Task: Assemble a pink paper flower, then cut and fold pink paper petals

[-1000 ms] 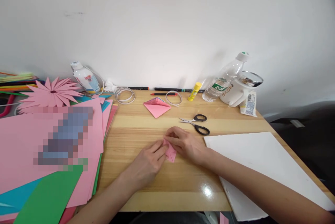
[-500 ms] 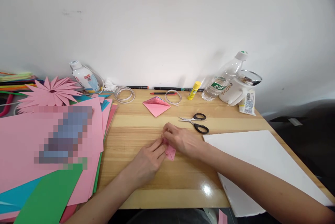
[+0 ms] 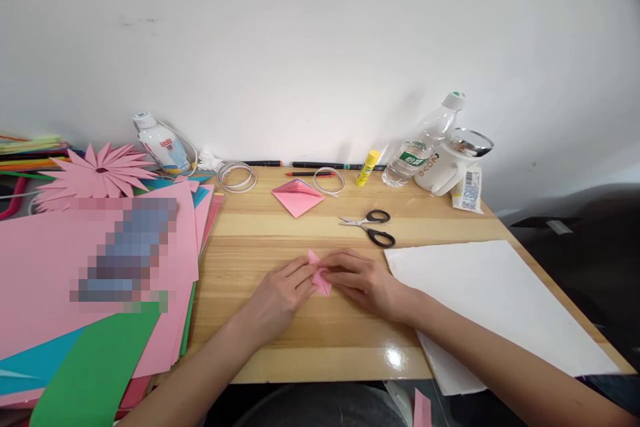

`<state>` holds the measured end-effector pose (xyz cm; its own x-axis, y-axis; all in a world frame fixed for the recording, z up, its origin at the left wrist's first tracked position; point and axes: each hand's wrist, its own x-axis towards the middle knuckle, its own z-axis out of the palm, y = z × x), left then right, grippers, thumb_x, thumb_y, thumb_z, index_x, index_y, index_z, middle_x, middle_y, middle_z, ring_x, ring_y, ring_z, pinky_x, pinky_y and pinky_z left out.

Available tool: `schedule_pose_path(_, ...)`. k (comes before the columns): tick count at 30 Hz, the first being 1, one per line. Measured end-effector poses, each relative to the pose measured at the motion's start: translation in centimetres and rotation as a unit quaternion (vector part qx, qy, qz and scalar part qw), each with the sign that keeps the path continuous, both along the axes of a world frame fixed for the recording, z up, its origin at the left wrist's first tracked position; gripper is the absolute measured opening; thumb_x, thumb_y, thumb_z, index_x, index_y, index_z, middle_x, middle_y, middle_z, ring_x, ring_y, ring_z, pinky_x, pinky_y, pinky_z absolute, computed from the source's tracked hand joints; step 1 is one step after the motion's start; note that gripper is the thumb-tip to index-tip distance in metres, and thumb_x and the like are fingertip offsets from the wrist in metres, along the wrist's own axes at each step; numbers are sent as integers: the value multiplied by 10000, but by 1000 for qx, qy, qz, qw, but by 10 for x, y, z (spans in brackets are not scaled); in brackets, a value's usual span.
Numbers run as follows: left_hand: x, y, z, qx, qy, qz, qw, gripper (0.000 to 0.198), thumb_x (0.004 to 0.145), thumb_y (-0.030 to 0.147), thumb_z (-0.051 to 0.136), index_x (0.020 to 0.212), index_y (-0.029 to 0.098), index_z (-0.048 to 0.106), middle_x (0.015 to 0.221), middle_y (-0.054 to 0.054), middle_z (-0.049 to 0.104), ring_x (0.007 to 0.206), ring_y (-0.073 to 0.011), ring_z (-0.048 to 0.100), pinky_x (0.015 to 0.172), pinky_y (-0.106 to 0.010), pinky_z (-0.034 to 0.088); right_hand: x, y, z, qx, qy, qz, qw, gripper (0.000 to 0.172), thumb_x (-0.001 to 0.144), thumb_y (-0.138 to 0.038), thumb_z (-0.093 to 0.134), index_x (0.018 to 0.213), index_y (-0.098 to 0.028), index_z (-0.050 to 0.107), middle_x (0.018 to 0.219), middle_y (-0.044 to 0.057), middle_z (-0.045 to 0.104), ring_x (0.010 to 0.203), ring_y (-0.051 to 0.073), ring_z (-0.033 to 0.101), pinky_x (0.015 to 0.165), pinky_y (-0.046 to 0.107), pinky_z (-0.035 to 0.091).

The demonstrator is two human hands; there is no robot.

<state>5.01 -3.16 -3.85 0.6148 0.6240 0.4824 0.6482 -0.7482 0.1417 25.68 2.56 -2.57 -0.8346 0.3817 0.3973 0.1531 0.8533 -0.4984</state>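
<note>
A small folded piece of pink paper [image 3: 322, 282] lies on the wooden table between my two hands, its pointed tip showing above the fingers. My left hand [image 3: 284, 290] grips its left edge, fingers pressed together. From the right, my right hand [image 3: 363, 280] has its fingers closed on the paper's upper right part. The fingers hide some of the folds. Beyond the hands sits a stack of folded pink paper [image 3: 298, 199]. Scissors [image 3: 369, 227] with black handles lie partly spread, a little past my right hand.
Pink sheets [image 3: 25, 267] and a green sheet [image 3: 100, 360] pile up at left beside a pink paper star [image 3: 100, 170]. Along the wall stand a glue stick [image 3: 368, 168], a water bottle [image 3: 417, 147] and a white mug [image 3: 434, 172]. A white board [image 3: 465, 294] lies right.
My right hand has shifted right and toward me, uncovering more of the pink paper and its upper tip. My left hand stays on the paper. The view has tilted slightly.
</note>
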Motion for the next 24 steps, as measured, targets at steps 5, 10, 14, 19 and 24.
schedule_pose_path(5,1,0,3,4,-27,5,1000,163,860,122,457,909,62,601,983,-107,668,1055,-194,564,917,-327,478,0,-1,-8,-9,23,-14,1000,245,873,-118,447,1079,-164,573,1059,123,598,1015,192,531,835,361,496)
schedule_pose_path(10,0,1,3,2,-38,2,999,156,859,121,460,902,77,603,975,-93,673,1051,-194,567,895,-325,494,0,-3,-8,-9,25,-19,999,226,867,-102,450,1035,-172,584,1048,118,592,1004,185,527,826,350,490)
schedule_pose_path(14,0,1,4,-16,-28,6,999,175,866,131,452,960,92,594,1014,-84,663,1070,-190,553,909,-332,484,-1,-4,-7,-6,29,-18,999,219,858,-94,465,1023,-171,585,1025,116,583,975,174,531,808,335,490)
schedule_pose_path(19,-1,0,6,-20,-11,8,1000,200,874,138,429,985,88,588,1024,-95,652,1065,-202,549,897,-347,485,0,-4,-12,-6,31,-34,999,242,855,-92,470,1063,-164,571,1032,118,577,1002,177,520,827,332,487)
schedule_pose_path(24,-2,-2,6,-40,21,12,999,216,872,132,421,1007,87,583,1057,-104,636,1099,-216,520,908,-353,471,0,-5,-9,-6,31,-22,999,234,859,-101,465,1053,-162,580,1018,119,589,1018,196,517,842,352,484)
